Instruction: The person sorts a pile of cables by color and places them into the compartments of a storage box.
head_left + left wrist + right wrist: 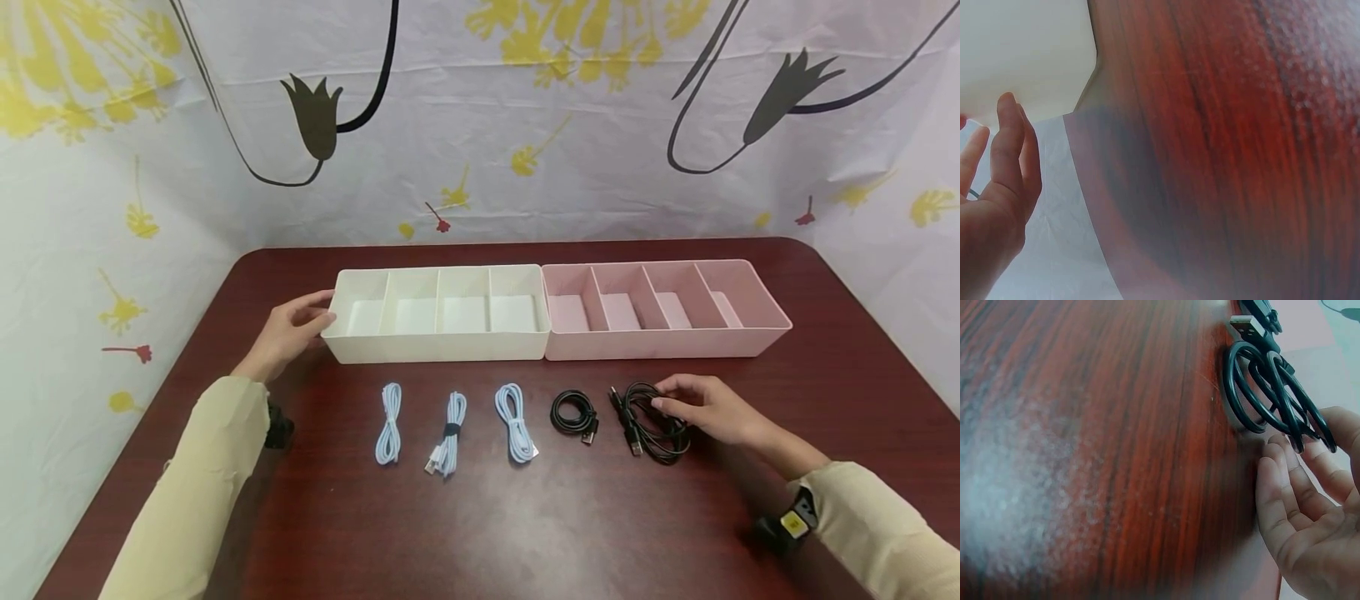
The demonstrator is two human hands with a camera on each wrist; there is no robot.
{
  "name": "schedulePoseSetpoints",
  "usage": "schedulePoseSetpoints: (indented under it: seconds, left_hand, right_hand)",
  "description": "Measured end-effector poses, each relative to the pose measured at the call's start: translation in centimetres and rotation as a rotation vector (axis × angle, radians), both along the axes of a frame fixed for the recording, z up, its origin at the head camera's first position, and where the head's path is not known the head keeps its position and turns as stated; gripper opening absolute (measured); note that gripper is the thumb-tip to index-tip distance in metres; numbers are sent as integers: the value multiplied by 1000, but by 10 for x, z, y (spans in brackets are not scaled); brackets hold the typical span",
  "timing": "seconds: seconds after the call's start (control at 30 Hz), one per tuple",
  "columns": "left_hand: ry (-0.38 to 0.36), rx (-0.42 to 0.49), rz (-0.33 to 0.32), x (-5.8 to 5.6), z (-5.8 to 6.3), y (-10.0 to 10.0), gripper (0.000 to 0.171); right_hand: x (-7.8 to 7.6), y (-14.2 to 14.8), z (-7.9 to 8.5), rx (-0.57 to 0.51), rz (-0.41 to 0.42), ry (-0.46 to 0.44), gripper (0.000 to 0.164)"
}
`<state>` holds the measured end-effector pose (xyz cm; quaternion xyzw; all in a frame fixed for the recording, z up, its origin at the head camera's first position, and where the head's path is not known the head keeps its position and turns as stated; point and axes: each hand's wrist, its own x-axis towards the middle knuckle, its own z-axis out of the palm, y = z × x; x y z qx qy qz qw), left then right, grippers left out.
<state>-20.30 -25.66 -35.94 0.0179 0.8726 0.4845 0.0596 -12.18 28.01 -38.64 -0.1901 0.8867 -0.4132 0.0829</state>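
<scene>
At the left end of a white divided box (442,348), my left hand (283,333) touches the end wall with extended fingers. The left wrist view shows these fingers (1009,147) against the white wall. My right hand (712,410) holds the right side of a coiled black USB cable (651,421), thumb and fingers about its loops. In the right wrist view the loops (1279,403) pass between thumb and fingers, with a USB plug (1249,326) at the far side. The cable lies on the table.
A pink divided box (667,344) adjoins the white one. Left of the held cable, a smaller coiled black cable (573,414) and three bundled light-blue cables, including one with a black tie (452,430), form a row on the dark red table (480,542). Patterned cloth (480,125) hangs behind.
</scene>
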Motion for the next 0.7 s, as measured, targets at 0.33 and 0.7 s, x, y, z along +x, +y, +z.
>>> schedulePoseSetpoints:
  seconds: [0.33, 0.7]
  left_hand:
    - [-10, 1, 5, -1, -1, 0, 54]
    - [-10, 2, 12, -1, -1, 0, 53]
  right_hand:
    - [1, 2, 0, -48, 36, -10, 9]
    - [3, 0, 7, -66, 30, -85, 13]
